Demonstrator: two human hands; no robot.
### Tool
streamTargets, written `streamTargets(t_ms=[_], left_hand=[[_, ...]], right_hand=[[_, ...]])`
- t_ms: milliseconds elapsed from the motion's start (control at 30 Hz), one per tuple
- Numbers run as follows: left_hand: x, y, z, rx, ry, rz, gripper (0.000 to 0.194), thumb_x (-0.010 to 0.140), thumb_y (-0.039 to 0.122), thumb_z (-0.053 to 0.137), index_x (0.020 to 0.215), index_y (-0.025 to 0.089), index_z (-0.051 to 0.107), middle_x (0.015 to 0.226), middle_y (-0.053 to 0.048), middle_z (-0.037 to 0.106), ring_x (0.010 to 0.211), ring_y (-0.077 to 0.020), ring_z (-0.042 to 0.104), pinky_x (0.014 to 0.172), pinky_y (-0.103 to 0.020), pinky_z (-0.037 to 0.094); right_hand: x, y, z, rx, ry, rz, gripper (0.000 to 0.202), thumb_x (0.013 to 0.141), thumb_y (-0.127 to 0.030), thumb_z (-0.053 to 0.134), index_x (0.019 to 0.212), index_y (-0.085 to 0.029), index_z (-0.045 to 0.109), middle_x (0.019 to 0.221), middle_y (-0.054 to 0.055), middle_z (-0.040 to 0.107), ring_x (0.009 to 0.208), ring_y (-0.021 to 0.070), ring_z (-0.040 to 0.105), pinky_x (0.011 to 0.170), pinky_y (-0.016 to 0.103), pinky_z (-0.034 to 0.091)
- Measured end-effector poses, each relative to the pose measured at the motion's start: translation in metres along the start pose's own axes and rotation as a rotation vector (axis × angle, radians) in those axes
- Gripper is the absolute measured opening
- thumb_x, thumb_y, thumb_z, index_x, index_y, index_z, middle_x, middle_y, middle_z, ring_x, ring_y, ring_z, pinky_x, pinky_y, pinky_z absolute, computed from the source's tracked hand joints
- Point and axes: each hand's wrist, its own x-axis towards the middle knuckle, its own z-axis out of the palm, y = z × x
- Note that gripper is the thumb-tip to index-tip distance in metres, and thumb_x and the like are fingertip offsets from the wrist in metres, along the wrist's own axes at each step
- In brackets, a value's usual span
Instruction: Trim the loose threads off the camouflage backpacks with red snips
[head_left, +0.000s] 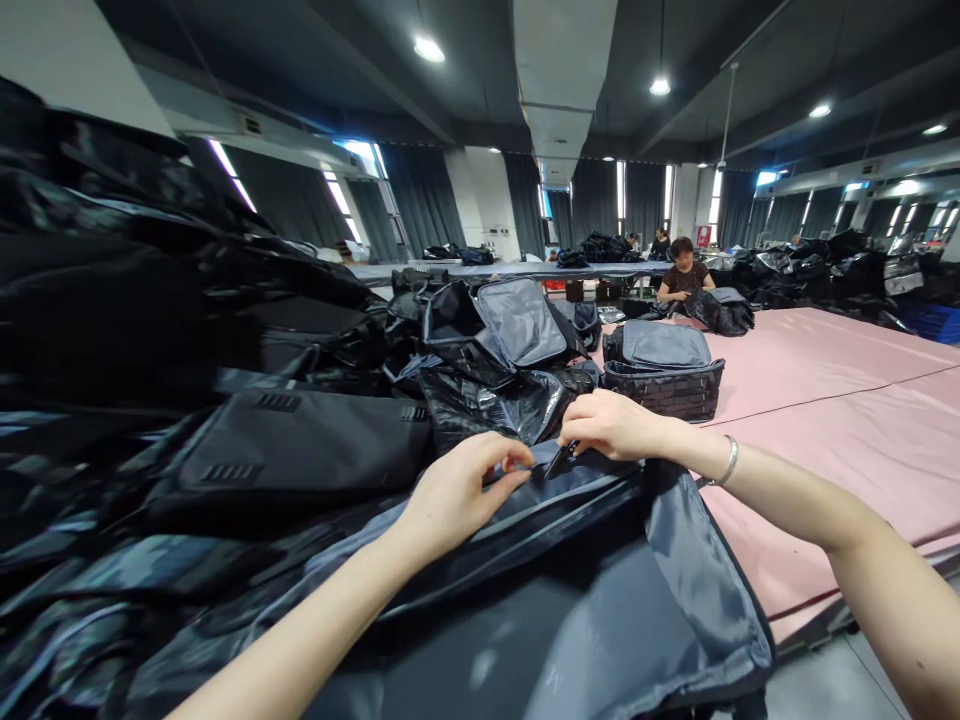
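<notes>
A large black bag (570, 620) with a shiny grey lining lies open in front of me, its inside facing up. My right hand (611, 425), with a silver bangle on the wrist, grips small dark thread snips (556, 461), the blades pointing down-left at the bag's far edge. Just left of the blades, my left hand (469, 485) has its thumb and fingertips brought together over the same edge. Whatever is between those fingertips is too small to make out.
Black bags (315, 440) are heaped high along the left. Beyond my hands stand an open grey-lined bag (521, 320) and a boxy bag (664, 370) on the pink tabletop (840, 400). A co-worker (684, 275) handles dark fabric at the table's far side.
</notes>
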Motion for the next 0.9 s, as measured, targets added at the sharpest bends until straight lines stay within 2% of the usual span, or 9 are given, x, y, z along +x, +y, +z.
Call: streamTargets(t_ms=[67,167,367,500,633,900], left_hand=[[-0.005,0.002,0.005,0.121,0.091,0.094,0.026,0.084,0.034,0.04,0.083,0.022,0.063,0.084,-0.003,0.063,0.076,-0.015,0.058,0.068,-0.025,0.045],[-0.01,0.006,0.013,0.261,0.18,0.158,0.029,0.089,0.031,0.036,0.087,0.021,0.064,0.085,-0.003,0.063,0.073,-0.0142,0.058,0.064,-0.024,0.044],[-0.012,0.018,0.024,0.462,0.287,0.25,0.025,0.088,0.034,0.045,0.083,0.019,0.063,0.081,-0.004,0.063,0.072,-0.0168,0.057,0.066,-0.028,0.044],[-0.01,0.023,0.033,0.589,0.308,0.304,0.02,0.088,0.025,0.045,0.077,0.017,0.06,0.073,-0.004,0.06,0.065,-0.0162,0.053,0.063,-0.028,0.042],[-0.007,0.026,0.037,0.598,0.325,0.3,0.021,0.088,0.022,0.042,0.073,0.017,0.056,0.069,-0.004,0.056,0.064,-0.0162,0.051,0.062,-0.029,0.043],[-0.006,0.028,0.035,0.419,0.333,0.34,0.017,0.086,0.02,0.041,0.073,0.017,0.052,0.072,-0.003,0.057,0.067,-0.0148,0.052,0.065,-0.028,0.044]], right_hand=[[-0.007,0.001,0.0,0.005,0.036,0.043,0.011,0.087,-0.018,0.053,0.093,-0.015,0.061,0.093,0.008,0.061,0.086,0.0181,0.053,0.069,0.028,0.035],[-0.017,0.002,-0.003,0.039,0.098,0.094,0.012,0.086,-0.018,0.054,0.095,-0.015,0.061,0.094,0.008,0.061,0.085,0.0177,0.054,0.071,0.027,0.038],[-0.031,-0.003,-0.01,-0.035,0.105,0.1,0.016,0.088,-0.019,0.052,0.1,-0.015,0.061,0.097,0.009,0.061,0.087,0.0174,0.054,0.069,0.027,0.036],[-0.033,-0.006,-0.005,-0.131,0.105,0.114,0.015,0.089,-0.022,0.052,0.1,-0.015,0.06,0.097,0.009,0.061,0.085,0.0169,0.054,0.066,0.027,0.033],[-0.031,-0.008,-0.001,-0.183,0.116,0.096,0.014,0.089,-0.022,0.053,0.099,-0.016,0.06,0.096,0.008,0.061,0.083,0.0166,0.053,0.064,0.027,0.031],[-0.027,-0.012,-0.001,-0.146,0.082,0.116,0.011,0.089,-0.02,0.051,0.093,-0.016,0.061,0.092,0.007,0.06,0.079,0.0161,0.052,0.063,0.028,0.031]])
